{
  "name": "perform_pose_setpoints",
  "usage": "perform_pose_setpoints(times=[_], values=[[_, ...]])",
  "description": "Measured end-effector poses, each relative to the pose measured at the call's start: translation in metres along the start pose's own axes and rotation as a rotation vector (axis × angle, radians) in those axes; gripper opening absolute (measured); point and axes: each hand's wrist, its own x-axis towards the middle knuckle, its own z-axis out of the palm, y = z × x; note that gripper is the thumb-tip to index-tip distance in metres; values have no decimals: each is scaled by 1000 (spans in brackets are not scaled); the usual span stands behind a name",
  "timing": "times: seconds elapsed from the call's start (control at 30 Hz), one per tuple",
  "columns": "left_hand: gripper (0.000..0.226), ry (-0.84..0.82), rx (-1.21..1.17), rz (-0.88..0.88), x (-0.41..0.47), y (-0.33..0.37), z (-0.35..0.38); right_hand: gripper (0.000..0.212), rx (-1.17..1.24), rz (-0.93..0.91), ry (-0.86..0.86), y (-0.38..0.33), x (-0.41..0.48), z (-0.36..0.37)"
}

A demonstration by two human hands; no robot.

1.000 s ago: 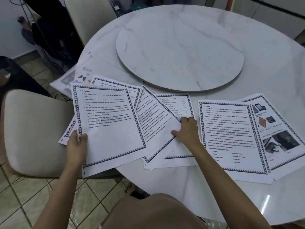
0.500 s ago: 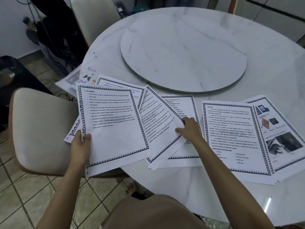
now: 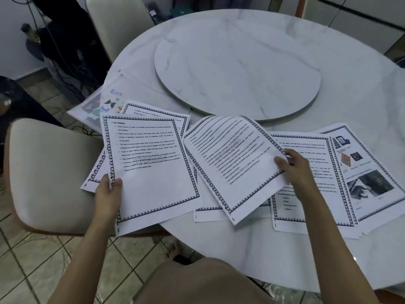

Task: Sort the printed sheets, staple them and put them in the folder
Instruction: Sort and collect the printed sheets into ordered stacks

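Head view: the left hand (image 3: 108, 194) pinches the lower left edge of a bordered text sheet (image 3: 151, 167), held over the bench (image 3: 241, 249) edge. The right hand (image 3: 295, 170) pinches the right edge of a second sheet (image 3: 232, 163), whose top curls up. Other printed sheets (image 3: 289, 207) lie spread on the bench, and a clear folder (image 3: 94, 106) lies at the far left.
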Motion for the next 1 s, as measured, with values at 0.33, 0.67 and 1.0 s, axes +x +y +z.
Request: perform_pose_setpoints(times=[0.33, 0.67, 1.0], values=[[27, -110, -100, -108, -13, 1, 19, 29, 367, 95, 125, 20, -10, -13], [29, -246, -146, -165, -38, 8, 51, 33, 249, 150, 18, 29, -53, 78], [34, -263, -166, -147, -45, 14, 63, 6, 49, 55, -182, 30, -74, 98]])
